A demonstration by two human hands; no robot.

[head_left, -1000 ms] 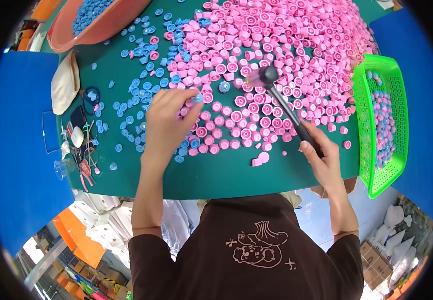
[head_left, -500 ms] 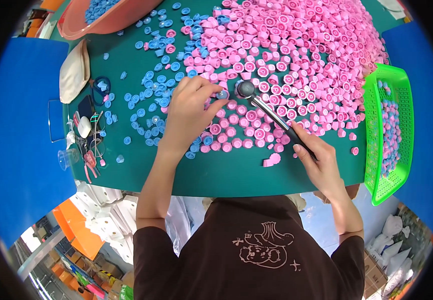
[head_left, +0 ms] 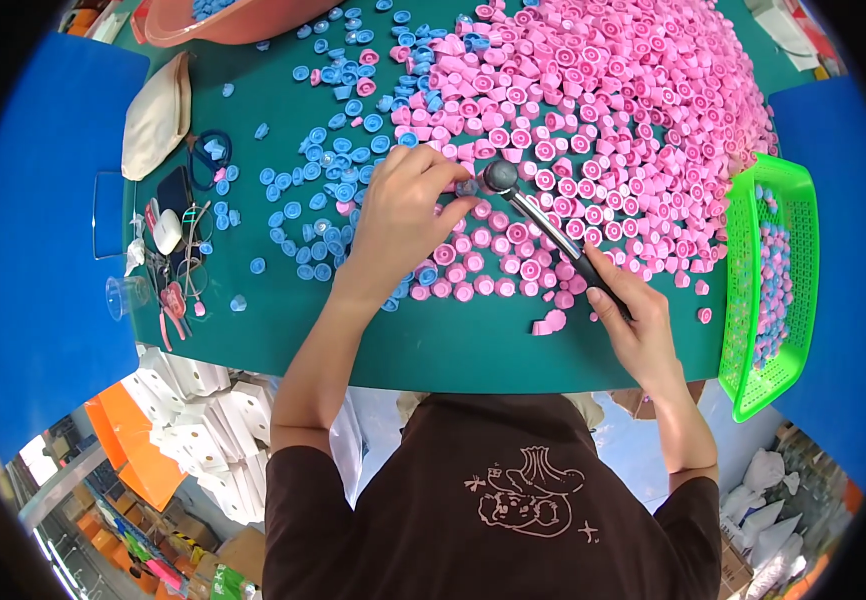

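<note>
The left hand [head_left: 403, 215] pinches a small cap [head_left: 466, 188] in its fingers [head_left: 450, 176], right under the mallet [head_left: 543, 232] head. The right hand [head_left: 638, 325] grips the mallet's black handle. Pink caps [head_left: 603, 120] heap around them on the green worktop [head_left: 373, 340], blue caps [head_left: 318, 190] to the left, a green basket [head_left: 768, 290] to the right.

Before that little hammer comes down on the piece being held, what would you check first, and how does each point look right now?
1. Right hand grips the black-handled mallet: ok.
2. Left hand pinches a small cap by the mallet head: ok.
3. Left fingers away from the head: not ok, right beside it.
4. Cap seated squarely: cannot tell, hidden.
5. Green plastic basket within the right hand's side: ok.
6. Pink plastic caps crowd the green table: not ok.
</note>
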